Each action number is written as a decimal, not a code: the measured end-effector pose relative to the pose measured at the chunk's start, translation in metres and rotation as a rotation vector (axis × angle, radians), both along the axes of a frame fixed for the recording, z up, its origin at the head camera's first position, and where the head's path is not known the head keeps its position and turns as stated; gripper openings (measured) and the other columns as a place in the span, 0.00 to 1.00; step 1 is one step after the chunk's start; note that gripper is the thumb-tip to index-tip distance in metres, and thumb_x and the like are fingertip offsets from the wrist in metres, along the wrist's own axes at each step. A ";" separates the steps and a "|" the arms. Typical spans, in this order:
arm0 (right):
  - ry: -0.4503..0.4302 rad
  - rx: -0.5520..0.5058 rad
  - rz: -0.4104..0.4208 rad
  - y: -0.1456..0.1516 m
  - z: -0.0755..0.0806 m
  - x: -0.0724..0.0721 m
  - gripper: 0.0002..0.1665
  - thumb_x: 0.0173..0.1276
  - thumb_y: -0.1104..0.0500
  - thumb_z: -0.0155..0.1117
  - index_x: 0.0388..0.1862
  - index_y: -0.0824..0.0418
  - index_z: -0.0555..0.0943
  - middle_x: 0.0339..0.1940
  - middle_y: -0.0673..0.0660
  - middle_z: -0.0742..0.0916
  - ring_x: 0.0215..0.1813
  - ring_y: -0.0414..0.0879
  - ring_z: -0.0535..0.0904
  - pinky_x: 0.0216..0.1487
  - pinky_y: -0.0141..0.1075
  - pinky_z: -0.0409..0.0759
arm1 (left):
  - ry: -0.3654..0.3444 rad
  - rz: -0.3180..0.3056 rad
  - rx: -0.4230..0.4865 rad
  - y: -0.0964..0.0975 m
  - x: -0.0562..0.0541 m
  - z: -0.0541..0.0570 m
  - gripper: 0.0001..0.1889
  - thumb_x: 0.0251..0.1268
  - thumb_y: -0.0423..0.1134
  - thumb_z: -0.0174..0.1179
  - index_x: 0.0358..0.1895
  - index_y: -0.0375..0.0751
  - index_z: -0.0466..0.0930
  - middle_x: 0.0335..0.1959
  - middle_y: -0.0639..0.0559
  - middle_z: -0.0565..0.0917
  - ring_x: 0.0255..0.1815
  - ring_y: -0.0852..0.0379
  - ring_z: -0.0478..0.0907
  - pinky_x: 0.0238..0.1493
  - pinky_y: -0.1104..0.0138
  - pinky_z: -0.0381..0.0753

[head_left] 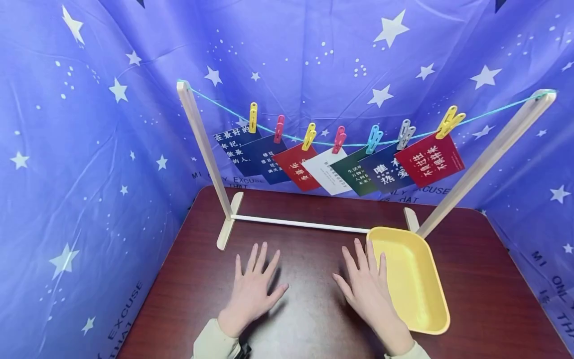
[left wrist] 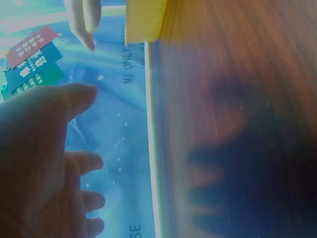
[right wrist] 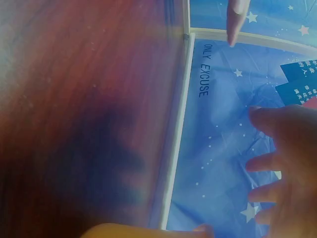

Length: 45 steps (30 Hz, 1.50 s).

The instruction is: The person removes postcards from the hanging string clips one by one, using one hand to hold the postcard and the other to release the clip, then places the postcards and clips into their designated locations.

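Note:
Both bare hands hover over the dark table with fingers spread and palms down, holding nothing. My left hand (head_left: 254,291) is left of the middle, in front of the wooden stand. My right hand (head_left: 369,289) overlaps the left rim of a yellow plastic basin (head_left: 412,279). Behind them a green cord (head_left: 498,110) spans the stand, and several cards hang from it by plastic clothespins. A navy card (head_left: 237,152) with a yellow clothespin (head_left: 253,117) is leftmost; a red card (head_left: 430,159) under another yellow clothespin (head_left: 450,123) is rightmost. A white card (head_left: 329,172) hangs near the middle.
The stand has a left post (head_left: 204,149), a right post (head_left: 489,162) and a white lower rod (head_left: 300,224) along the back of the table (head_left: 305,309). Blue star-printed cloth (head_left: 112,164) surrounds the table at the back and sides.

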State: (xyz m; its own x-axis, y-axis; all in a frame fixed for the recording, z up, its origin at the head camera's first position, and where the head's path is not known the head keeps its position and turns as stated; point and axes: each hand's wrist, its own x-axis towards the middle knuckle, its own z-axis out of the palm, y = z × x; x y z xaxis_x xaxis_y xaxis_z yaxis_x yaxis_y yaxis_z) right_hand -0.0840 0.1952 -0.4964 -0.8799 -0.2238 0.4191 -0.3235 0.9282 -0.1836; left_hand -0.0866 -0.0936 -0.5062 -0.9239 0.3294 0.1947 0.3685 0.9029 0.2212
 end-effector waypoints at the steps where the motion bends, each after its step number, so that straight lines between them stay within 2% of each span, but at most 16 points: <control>1: 0.020 0.002 0.009 0.000 0.001 -0.001 0.37 0.67 0.46 0.69 0.68 0.67 0.77 0.72 0.76 0.73 0.77 0.76 0.60 0.71 0.76 0.52 | -0.003 -0.004 -0.003 -0.001 -0.001 0.000 0.40 0.69 0.65 0.59 0.79 0.50 0.67 0.81 0.38 0.63 0.82 0.37 0.56 0.72 0.28 0.55; 4: 0.073 0.003 0.034 0.000 0.006 -0.006 0.34 0.67 0.47 0.66 0.65 0.68 0.78 0.67 0.75 0.77 0.74 0.76 0.64 0.69 0.76 0.55 | 0.007 -0.009 -0.013 -0.006 -0.005 -0.001 0.40 0.67 0.66 0.61 0.78 0.50 0.69 0.80 0.38 0.65 0.81 0.37 0.59 0.70 0.28 0.59; 6: 0.109 0.013 0.039 -0.001 0.011 -0.010 0.33 0.66 0.49 0.67 0.62 0.69 0.79 0.58 0.74 0.81 0.65 0.74 0.72 0.65 0.71 0.65 | 0.031 -0.014 -0.011 -0.008 -0.007 -0.002 0.40 0.66 0.65 0.62 0.77 0.51 0.71 0.79 0.39 0.67 0.79 0.37 0.62 0.69 0.30 0.63; 9: 0.137 0.012 0.040 -0.004 0.022 -0.015 0.28 0.65 0.53 0.70 0.57 0.70 0.80 0.42 0.69 0.83 0.46 0.67 0.81 0.49 0.60 0.78 | 0.097 -0.032 0.036 -0.010 -0.010 -0.003 0.37 0.66 0.62 0.65 0.74 0.50 0.75 0.73 0.40 0.75 0.73 0.38 0.72 0.63 0.37 0.74; 11: 0.137 -0.001 0.037 -0.008 0.029 -0.018 0.24 0.65 0.56 0.72 0.53 0.70 0.81 0.34 0.64 0.83 0.34 0.62 0.81 0.35 0.53 0.80 | 0.153 -0.053 0.093 -0.012 -0.011 -0.003 0.33 0.65 0.58 0.69 0.70 0.48 0.79 0.66 0.43 0.81 0.65 0.41 0.78 0.56 0.45 0.80; 14: 0.100 -0.042 0.035 -0.015 0.039 -0.021 0.17 0.66 0.58 0.73 0.48 0.67 0.82 0.30 0.60 0.84 0.28 0.58 0.81 0.26 0.48 0.79 | 0.236 -0.097 0.180 -0.015 -0.015 -0.002 0.28 0.63 0.52 0.73 0.64 0.44 0.83 0.53 0.47 0.87 0.53 0.46 0.84 0.45 0.53 0.84; 18: 0.051 -0.084 0.039 -0.027 0.055 -0.030 0.12 0.68 0.57 0.73 0.46 0.61 0.83 0.32 0.57 0.86 0.27 0.56 0.82 0.23 0.46 0.78 | 0.289 -0.131 0.243 -0.020 -0.022 0.001 0.22 0.62 0.47 0.74 0.55 0.42 0.86 0.42 0.51 0.89 0.41 0.52 0.84 0.36 0.59 0.85; 22: -0.017 -0.147 0.084 -0.038 0.073 -0.042 0.11 0.69 0.55 0.74 0.46 0.58 0.85 0.34 0.53 0.88 0.30 0.50 0.84 0.28 0.44 0.81 | 0.283 -0.134 0.329 -0.025 -0.028 0.005 0.14 0.62 0.43 0.74 0.48 0.42 0.88 0.34 0.53 0.88 0.33 0.57 0.82 0.30 0.64 0.82; 25: -0.089 -0.213 0.141 -0.047 0.092 -0.051 0.11 0.69 0.55 0.74 0.47 0.55 0.85 0.32 0.48 0.87 0.31 0.44 0.83 0.32 0.41 0.81 | 0.280 -0.141 0.404 -0.027 -0.033 0.007 0.11 0.62 0.40 0.74 0.45 0.42 0.89 0.30 0.55 0.86 0.30 0.58 0.82 0.30 0.67 0.81; 28: -0.175 -0.268 0.215 -0.055 0.113 -0.058 0.10 0.71 0.54 0.73 0.48 0.54 0.85 0.31 0.45 0.87 0.31 0.39 0.79 0.34 0.39 0.80 | 0.286 -0.138 0.491 -0.029 -0.039 0.009 0.10 0.62 0.37 0.74 0.45 0.42 0.89 0.29 0.58 0.85 0.28 0.59 0.82 0.29 0.69 0.80; 32: -0.262 -0.291 0.290 -0.066 0.140 -0.067 0.12 0.72 0.54 0.71 0.52 0.54 0.85 0.36 0.45 0.89 0.35 0.39 0.80 0.39 0.38 0.82 | 0.316 -0.128 0.683 -0.029 -0.047 0.012 0.14 0.61 0.32 0.75 0.50 0.39 0.88 0.31 0.55 0.85 0.28 0.61 0.81 0.28 0.70 0.81; 36: -0.253 -0.249 0.341 -0.081 0.164 -0.076 0.13 0.73 0.54 0.70 0.53 0.54 0.85 0.44 0.49 0.91 0.42 0.43 0.86 0.45 0.43 0.85 | 0.372 -0.121 0.858 -0.031 -0.057 0.015 0.16 0.61 0.26 0.73 0.53 0.38 0.87 0.34 0.51 0.88 0.28 0.62 0.82 0.28 0.73 0.81; 39: -0.215 -0.216 0.394 -0.091 0.180 -0.086 0.13 0.73 0.55 0.69 0.53 0.56 0.85 0.44 0.51 0.91 0.44 0.44 0.88 0.46 0.44 0.85 | 0.393 -0.087 0.948 -0.033 -0.065 0.018 0.16 0.61 0.25 0.72 0.51 0.39 0.87 0.34 0.49 0.90 0.27 0.62 0.81 0.28 0.76 0.80; 42: -0.175 -0.196 0.451 -0.099 0.196 -0.096 0.12 0.73 0.56 0.69 0.52 0.57 0.85 0.40 0.52 0.92 0.38 0.44 0.86 0.41 0.42 0.83 | 0.380 -0.018 1.029 -0.034 -0.072 0.024 0.14 0.61 0.25 0.72 0.50 0.38 0.88 0.34 0.46 0.91 0.26 0.61 0.81 0.27 0.78 0.76; 45: -0.135 -0.178 0.496 -0.104 0.216 -0.106 0.12 0.72 0.57 0.70 0.52 0.59 0.85 0.38 0.52 0.92 0.34 0.44 0.84 0.38 0.42 0.82 | 0.334 0.065 1.095 -0.035 -0.082 0.031 0.12 0.63 0.25 0.71 0.49 0.36 0.88 0.33 0.43 0.91 0.22 0.57 0.83 0.25 0.80 0.73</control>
State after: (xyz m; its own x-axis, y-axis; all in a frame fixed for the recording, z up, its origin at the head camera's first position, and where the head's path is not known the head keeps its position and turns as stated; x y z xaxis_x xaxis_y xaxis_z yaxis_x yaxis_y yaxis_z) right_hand -0.1897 0.0914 -0.2809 -0.7354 -0.5615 0.3792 -0.6775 0.6208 -0.3945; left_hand -0.1688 -0.1284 -0.4749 -0.7810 -0.2147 0.5865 0.5168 0.3053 0.7998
